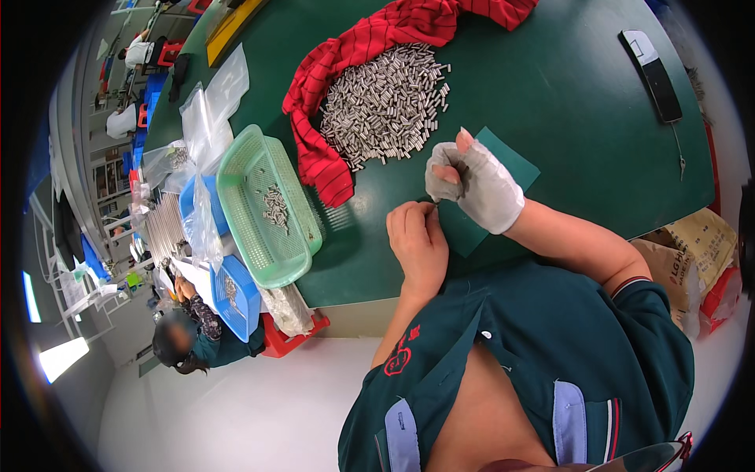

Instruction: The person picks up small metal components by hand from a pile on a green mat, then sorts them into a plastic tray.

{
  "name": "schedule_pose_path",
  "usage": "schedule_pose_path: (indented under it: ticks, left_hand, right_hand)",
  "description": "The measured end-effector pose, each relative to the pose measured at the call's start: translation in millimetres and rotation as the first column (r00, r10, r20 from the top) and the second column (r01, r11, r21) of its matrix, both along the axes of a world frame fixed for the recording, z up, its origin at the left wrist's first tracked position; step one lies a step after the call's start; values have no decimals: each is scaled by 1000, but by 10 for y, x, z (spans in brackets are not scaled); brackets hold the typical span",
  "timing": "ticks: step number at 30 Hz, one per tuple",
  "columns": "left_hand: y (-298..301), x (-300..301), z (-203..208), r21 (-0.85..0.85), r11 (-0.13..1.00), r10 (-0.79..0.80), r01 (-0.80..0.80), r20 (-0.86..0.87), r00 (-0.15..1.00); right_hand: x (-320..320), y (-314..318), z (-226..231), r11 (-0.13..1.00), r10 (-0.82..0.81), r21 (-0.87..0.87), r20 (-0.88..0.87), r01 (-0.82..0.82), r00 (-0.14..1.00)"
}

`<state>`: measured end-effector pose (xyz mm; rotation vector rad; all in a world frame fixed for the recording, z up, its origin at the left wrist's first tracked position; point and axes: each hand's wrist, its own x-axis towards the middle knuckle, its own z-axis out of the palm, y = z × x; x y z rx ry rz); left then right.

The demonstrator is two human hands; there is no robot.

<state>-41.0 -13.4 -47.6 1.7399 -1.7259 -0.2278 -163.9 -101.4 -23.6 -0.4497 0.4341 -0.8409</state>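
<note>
My left hand is bare and rests low over the green table, its fingers curled and drawn together. Close against its fingertips is my right hand, in a white glove that leaves some fingertips uncovered. The right fingers are bent inward, and whatever either hand pinches is hidden or too small to name. Beneath both hands lies a dark green sheet. A heap of small silvery metal pins is spread beyond them, bordered by a red cloth with black stripes.
To the left, a light green plastic basket holds some pins. Beside it are clear plastic bags and a blue bin. A black-and-white device lies at the right. A co-worker sits at the lower left.
</note>
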Motion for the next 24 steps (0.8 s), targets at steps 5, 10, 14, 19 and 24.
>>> schedule_pose_path:
  ticks: [5, 10, 14, 19, 24]
  left_hand:
    - [11, -17, -19, -3, 1000, 9, -9, -13, 1000]
    - [12, -1, -45, -8, 1000, -2, 2, -21, 1000]
    - [23, 14, -80, -20, 1000, 0, -1, -36, 999]
    - [43, 11, -118, 1, 999, 44, -44, -44, 998]
    - [25, 10, -120, -24, 999, 40, -41, -45, 998]
  right_hand:
    - [5, 12, 19, 1000, -9, 24, -39, 10, 999]
    - [10, 4, 32, 1000, -13, 15, -53, 13, 998]
    - [8, 12, -87, 999, 14, -31, 30, -13, 999]
    - [15, 56, -89, 998, 22, -65, -58, -26, 998]
    - [36, 92, -102, 995, -1, -95, -132, -11, 991]
